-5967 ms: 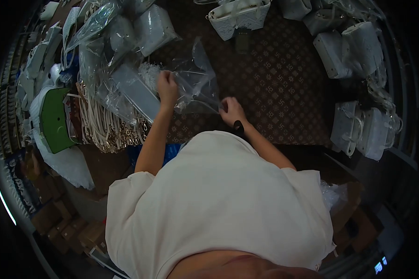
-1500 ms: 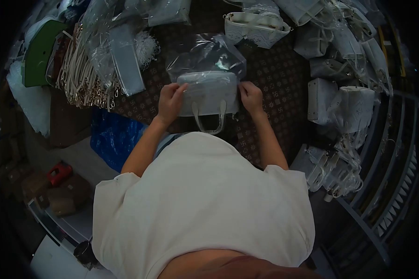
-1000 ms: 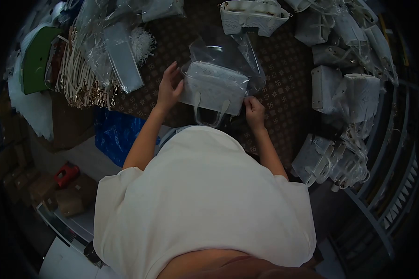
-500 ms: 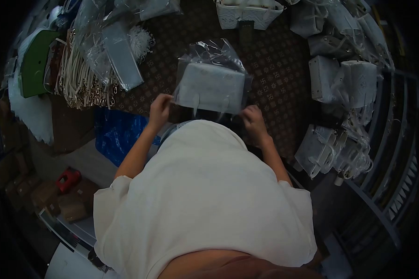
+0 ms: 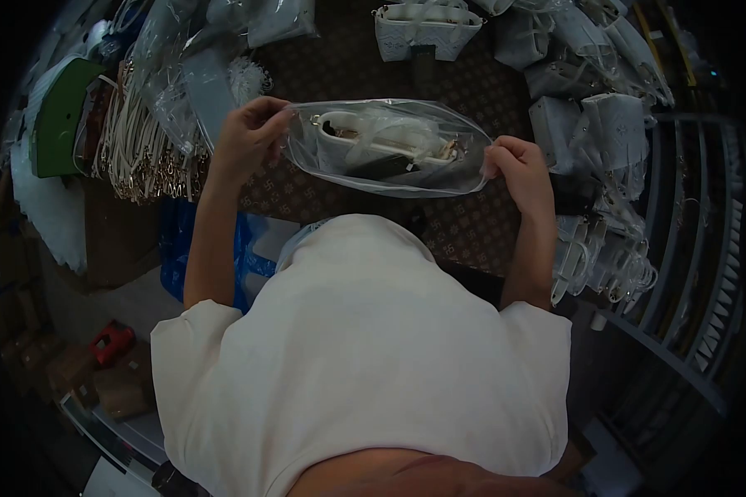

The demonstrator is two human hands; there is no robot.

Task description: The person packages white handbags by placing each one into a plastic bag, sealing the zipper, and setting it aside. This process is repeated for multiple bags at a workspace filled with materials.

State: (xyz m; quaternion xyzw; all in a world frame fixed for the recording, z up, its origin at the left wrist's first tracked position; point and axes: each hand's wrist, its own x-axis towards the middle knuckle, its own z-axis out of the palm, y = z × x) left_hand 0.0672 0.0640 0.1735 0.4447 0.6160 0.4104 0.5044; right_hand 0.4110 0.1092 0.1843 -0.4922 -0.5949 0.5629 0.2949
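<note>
Handbag (image 5: 389, 137), upper centre, now upright instead of flat inside clear plastic bag (image 5: 369, 188); left hand (image 5: 244, 137) and right hand (image 5: 522, 172) pinch opposite rim ends, fingertips clamped, so mouth gapes.

1. Inside the clear bag (image 5: 389, 190), the base of the white handbag (image 5: 381, 142) is hidden; any print on its small tag (image 5: 409, 166) is too tiny to read.
2. Left of the clear bag, the left hand (image 5: 250, 139) covers the grey panel's lower end.
3. Beyond the clear bag, the top edge crops another handbag (image 5: 428, 37); its dark tag (image 5: 423, 65) is illegible.
4. Farther left of the clear bag, wrapping partly hides the straps (image 5: 145, 132).
5. Well right of the clear bag, the rack (image 5: 663, 359) fades into darkness.
</note>
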